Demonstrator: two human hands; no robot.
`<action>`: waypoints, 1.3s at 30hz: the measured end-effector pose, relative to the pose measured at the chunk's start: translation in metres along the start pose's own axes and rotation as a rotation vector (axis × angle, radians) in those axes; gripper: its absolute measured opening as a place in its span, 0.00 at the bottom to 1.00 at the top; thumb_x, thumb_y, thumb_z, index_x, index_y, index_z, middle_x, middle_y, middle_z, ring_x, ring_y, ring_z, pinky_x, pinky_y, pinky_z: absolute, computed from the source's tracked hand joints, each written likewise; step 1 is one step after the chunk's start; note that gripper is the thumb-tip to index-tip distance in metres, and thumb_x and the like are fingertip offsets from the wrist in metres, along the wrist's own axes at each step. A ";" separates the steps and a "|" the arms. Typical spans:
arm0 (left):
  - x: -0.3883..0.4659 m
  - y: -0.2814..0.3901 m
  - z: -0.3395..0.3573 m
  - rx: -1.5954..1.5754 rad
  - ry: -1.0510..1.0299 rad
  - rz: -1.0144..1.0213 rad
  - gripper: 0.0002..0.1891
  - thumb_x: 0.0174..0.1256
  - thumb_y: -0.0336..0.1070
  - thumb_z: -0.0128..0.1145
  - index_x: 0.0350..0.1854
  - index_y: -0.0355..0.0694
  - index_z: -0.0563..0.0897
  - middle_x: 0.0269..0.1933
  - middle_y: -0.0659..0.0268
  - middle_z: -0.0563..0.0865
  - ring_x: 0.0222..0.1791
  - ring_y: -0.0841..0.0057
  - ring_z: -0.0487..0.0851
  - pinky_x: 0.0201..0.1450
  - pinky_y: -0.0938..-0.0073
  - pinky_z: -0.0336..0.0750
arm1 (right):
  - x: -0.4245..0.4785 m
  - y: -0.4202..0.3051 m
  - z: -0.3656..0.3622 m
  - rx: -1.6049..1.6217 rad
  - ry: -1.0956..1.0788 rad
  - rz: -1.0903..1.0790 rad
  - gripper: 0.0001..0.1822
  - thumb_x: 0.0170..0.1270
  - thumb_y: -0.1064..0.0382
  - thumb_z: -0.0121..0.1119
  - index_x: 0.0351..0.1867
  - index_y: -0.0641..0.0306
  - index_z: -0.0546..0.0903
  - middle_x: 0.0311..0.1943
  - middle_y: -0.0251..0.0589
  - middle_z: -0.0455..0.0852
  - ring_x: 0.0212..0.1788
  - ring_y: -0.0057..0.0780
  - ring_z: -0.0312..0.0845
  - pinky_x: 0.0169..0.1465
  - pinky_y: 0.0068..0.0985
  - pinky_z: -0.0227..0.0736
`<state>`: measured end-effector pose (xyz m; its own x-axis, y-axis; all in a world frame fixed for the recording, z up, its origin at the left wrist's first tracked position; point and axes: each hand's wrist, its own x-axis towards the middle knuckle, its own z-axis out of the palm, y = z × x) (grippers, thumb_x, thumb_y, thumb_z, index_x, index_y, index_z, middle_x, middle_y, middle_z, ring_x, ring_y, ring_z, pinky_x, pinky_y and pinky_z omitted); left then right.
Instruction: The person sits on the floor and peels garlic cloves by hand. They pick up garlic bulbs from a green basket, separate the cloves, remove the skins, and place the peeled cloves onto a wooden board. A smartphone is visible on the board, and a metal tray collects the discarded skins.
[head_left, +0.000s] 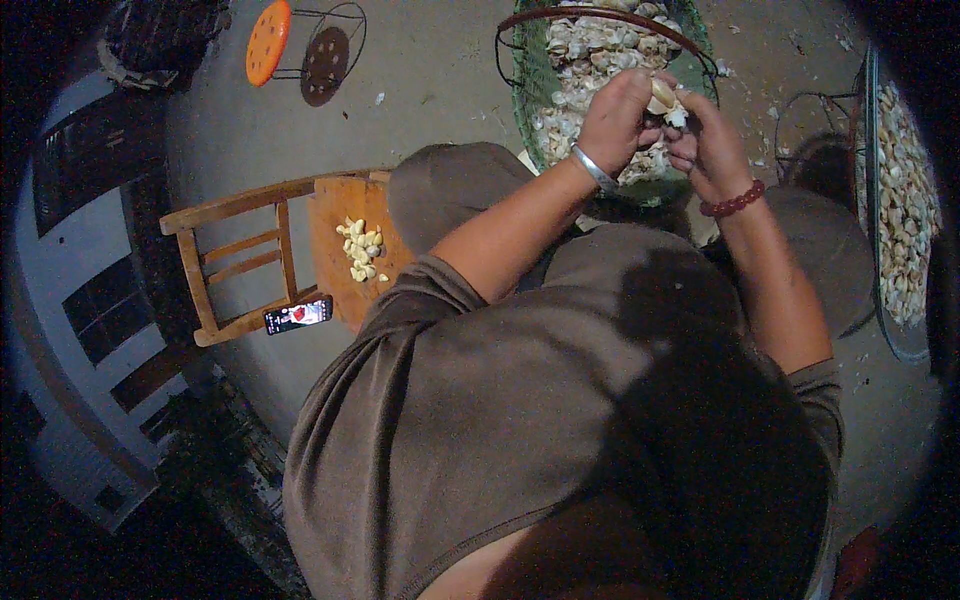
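Note:
Between my two hands is a garlic clove (663, 96) with a flap of white, papery skin at its lower end. My left hand (616, 120), with a silver bangle on the wrist, pinches it from the left. From the other side my right hand (709, 142), below which sits a red bead bracelet, grips the clove and its skin. Beneath both hands stands a green basket (527, 67) with a brown arched handle (592, 12). Whitish garlic pieces and husks (577, 49) fill much of it. The hands partly hide the basket's contents.
Left of my leg, a wooden chair (330, 199) bears a small heap of peeled garlic cloves (363, 244). A lit phone (298, 315) lies at its edge. Many unpeeled cloves (900, 225) fill a wide tray at right. An orange-topped stool (268, 43) stands farther off.

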<state>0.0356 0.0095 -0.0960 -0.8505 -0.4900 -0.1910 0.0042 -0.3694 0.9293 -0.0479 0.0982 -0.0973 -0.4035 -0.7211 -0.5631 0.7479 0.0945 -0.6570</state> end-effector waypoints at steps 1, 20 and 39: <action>0.001 0.000 -0.001 0.025 0.016 -0.007 0.18 0.59 0.49 0.38 0.36 0.39 0.71 0.26 0.70 0.73 0.17 0.88 0.66 0.15 0.90 0.58 | 0.003 0.002 -0.004 -0.109 0.044 -0.094 0.14 0.52 0.53 0.49 0.30 0.61 0.70 0.19 0.30 0.69 0.15 0.13 0.59 0.15 0.11 0.52; -0.001 -0.003 0.004 0.181 0.153 0.227 0.13 0.60 0.43 0.40 0.35 0.37 0.67 0.24 0.69 0.72 0.21 0.88 0.69 0.19 0.88 0.65 | -0.004 -0.004 0.015 -0.313 -0.027 -0.481 0.11 0.48 0.62 0.59 0.31 0.64 0.75 0.23 0.30 0.76 0.19 0.12 0.68 0.20 0.08 0.63; 0.006 -0.007 0.004 0.166 0.255 0.156 0.14 0.60 0.45 0.39 0.30 0.36 0.69 0.20 0.69 0.72 0.16 0.86 0.69 0.16 0.86 0.65 | 0.002 -0.003 0.008 -0.008 -0.072 -0.213 0.11 0.54 0.61 0.49 0.38 0.58 0.75 0.27 0.29 0.76 0.25 0.13 0.69 0.24 0.11 0.65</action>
<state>0.0287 0.0124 -0.1023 -0.6871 -0.7203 -0.0958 0.0202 -0.1506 0.9884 -0.0469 0.0909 -0.0927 -0.5130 -0.7728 -0.3738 0.6457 -0.0604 -0.7612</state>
